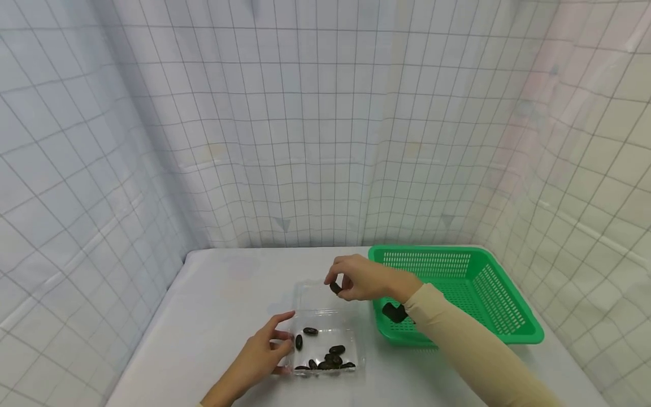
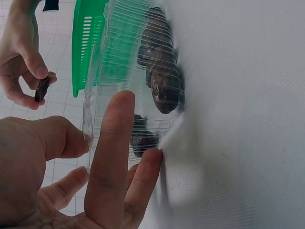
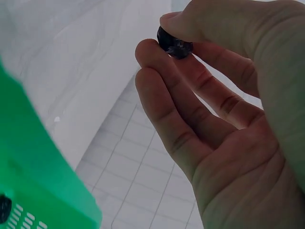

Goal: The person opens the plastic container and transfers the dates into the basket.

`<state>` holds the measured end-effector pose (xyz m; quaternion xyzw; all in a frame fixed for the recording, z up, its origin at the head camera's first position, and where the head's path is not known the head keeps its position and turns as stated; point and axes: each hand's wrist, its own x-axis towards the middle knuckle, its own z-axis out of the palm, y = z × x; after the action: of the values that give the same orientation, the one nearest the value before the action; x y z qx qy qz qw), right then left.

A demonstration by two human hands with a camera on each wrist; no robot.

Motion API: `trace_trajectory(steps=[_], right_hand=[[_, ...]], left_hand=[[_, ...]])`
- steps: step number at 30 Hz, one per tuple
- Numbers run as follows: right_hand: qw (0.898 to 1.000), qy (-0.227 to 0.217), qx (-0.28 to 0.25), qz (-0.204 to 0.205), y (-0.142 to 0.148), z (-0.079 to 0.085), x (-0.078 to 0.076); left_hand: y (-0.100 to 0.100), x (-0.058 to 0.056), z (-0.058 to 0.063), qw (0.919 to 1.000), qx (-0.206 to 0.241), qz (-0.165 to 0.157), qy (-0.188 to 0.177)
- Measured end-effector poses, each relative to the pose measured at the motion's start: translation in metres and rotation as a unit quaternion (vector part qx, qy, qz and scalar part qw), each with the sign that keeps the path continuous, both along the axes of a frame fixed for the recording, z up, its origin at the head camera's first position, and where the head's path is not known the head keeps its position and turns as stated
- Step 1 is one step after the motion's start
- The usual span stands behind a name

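Pinched between the thumb and fingertips of my right hand (image 1: pixel 363 277) is a dark brown date (image 3: pixel 175 44). That hand is raised over the open lid (image 1: pixel 312 295) of a clear plastic box. Several more dates (image 1: pixel 333 360) lie in the box (image 1: pixel 360 345), mostly along its near side, with two towards the left and back. My left hand (image 1: pixel 261 350) rests against the box's left side, its fingers spread and fairly straight. In the left wrist view, dates (image 2: pixel 164 86) show through the ribbed clear wall beyond the fingers.
A green plastic basket (image 1: pixel 513 299) with slotted walls stands to the right of the box, under my right forearm. A black device (image 1: pixel 394 312) is at the right wrist. White cloth covers the table (image 1: pixel 229 299); gridded curtains (image 1: pixel 315 141) surround it.
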<state>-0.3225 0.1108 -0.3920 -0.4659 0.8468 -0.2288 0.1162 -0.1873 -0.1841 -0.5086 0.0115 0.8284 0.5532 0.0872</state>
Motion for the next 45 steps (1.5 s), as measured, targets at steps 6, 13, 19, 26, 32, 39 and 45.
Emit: trace_trajectory(steps=[6,13,19,26,32,39,45], right_hand=[[1.0,0.004,-0.017,-0.021,0.026,0.006,-0.008],[0.999,0.02,-0.023,-0.044,0.057,0.006,-0.024],[0.997,0.018,-0.016,-0.068,0.077,0.006,-0.033],[0.996,0.031,0.002,-0.085,0.094,-0.001,-0.041],[0.994,0.035,0.032,-0.097,0.104,-0.014,-0.049],[0.992,0.012,0.069,-0.109,0.112,-0.029,-0.059],[0.99,0.014,0.093,-0.1,0.116,-0.038,-0.065]], left_hand=[[-0.002,0.001,0.0,1.0,0.006,-0.003,0.0],[-0.001,0.001,0.0,0.9999,0.008,-0.005,-0.007],[-0.001,0.001,0.0,1.0,0.006,0.001,-0.006],[0.0,0.001,0.0,1.0,0.005,0.002,-0.007],[0.0,0.002,-0.001,0.9999,0.008,0.0,-0.007],[-0.001,0.002,-0.003,1.0,0.004,-0.001,-0.004],[0.0,0.002,-0.001,1.0,0.003,0.001,-0.002]])
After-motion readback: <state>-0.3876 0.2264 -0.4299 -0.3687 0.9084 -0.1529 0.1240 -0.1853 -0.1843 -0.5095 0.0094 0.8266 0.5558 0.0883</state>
